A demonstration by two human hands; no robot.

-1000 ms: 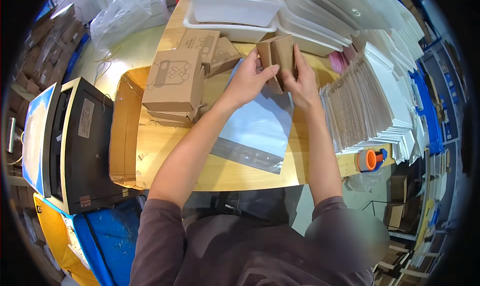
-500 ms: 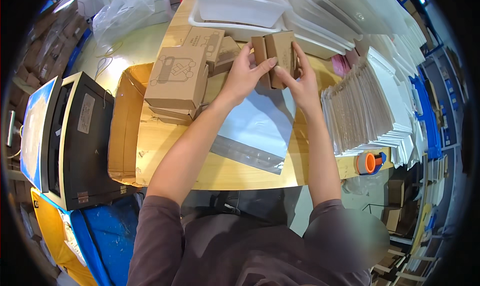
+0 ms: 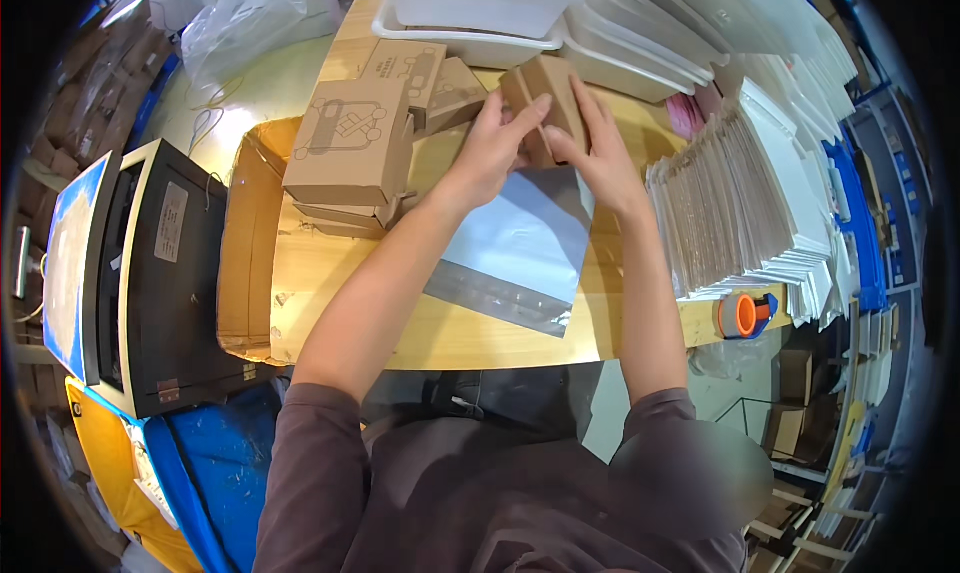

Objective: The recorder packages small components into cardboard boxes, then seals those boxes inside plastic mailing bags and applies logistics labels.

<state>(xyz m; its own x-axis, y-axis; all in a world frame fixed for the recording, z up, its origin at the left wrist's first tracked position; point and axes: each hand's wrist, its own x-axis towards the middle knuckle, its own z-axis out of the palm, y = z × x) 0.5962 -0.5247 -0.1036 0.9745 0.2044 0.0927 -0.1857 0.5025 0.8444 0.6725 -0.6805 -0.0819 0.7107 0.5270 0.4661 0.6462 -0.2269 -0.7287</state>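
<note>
Both hands hold a small brown cardboard box [image 3: 545, 85] above the far middle of the wooden table. My left hand [image 3: 492, 151] grips its left side, thumb across the near face. On the right side, my right hand [image 3: 602, 161] has its fingers along the box and its thumb near the left one. Beneath them, a pale grey-white plastic mailing bag [image 3: 520, 238] lies flat, its far end hidden by the box and hands. To the left, brown cardboard boxes [image 3: 345, 138] with line drawings on them are stacked, close to my left forearm.
White plastic bins [image 3: 475, 8] stand at the far edge. A tall stack of white mailers [image 3: 725, 208] fills the right side, with an orange-cored tape dispenser [image 3: 742, 316] in front. An open carton [image 3: 245, 263] and a black cabinet [image 3: 180, 273] adjoin the table's left.
The box has turned and tilted in my hands, so a broader face shows on its right. My right hand has shifted slightly down and its fingers lie flatter along the side.
</note>
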